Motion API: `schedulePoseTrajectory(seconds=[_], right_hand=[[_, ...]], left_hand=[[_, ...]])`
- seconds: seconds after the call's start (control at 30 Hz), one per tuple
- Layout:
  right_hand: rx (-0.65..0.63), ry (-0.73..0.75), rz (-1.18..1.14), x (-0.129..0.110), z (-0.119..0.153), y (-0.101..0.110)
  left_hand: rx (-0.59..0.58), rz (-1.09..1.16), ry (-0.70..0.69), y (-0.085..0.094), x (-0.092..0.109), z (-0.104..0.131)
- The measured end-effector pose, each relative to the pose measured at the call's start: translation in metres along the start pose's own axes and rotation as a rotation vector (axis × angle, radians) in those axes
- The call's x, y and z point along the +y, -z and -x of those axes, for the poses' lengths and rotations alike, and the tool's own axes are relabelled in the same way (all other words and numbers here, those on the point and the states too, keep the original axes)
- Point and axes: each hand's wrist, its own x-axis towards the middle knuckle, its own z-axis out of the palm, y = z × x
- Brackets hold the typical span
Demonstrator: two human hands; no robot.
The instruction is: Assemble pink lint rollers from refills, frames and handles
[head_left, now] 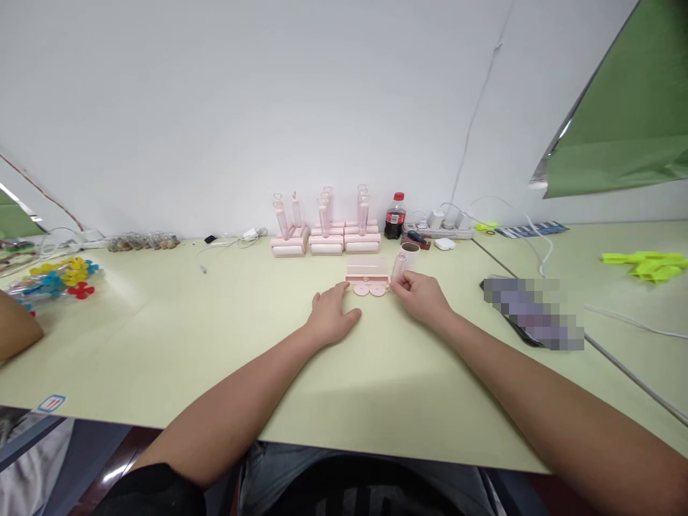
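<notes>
A pink case [367,276] with a clear raised lid lies on the pale table. Two pink discs [362,290] rest at its front edge. My left hand [329,315] is spread, fingertips touching the case's left front corner and thumb apart. My right hand [422,295] has its fingers pinched at the base of a small clear pink tube [398,266], just right of the case. A cardboard roll [409,255] stands behind that tube. Behind, along the wall, several pink cases [325,242] carry upright clear tubes [363,215] with heart-shaped tops.
A cola bottle [395,217] and a power strip [448,232] stand by the wall. A phone [529,315] lies right of my forearm. Bagged colourful flowers [64,276] and another person's arm [16,330] are at the left; yellow pieces [648,264] lie far right.
</notes>
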Motion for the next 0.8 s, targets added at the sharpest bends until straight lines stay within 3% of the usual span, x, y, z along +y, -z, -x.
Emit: schedulePoseTrajectory(seconds=[0.3,0.8], right_hand=[[-0.243,0.081,0.048,-0.0069,0.0077,-0.0038],[-0.351,0.128,0.138,-0.0108,0.0093,0.0007]], left_hand=[[0.005,-0.004,-0.008,-0.0008,-0.0009,0.0004],[-0.016,-0.078,-0.048,-0.0016,-0.0011,0.0011]])
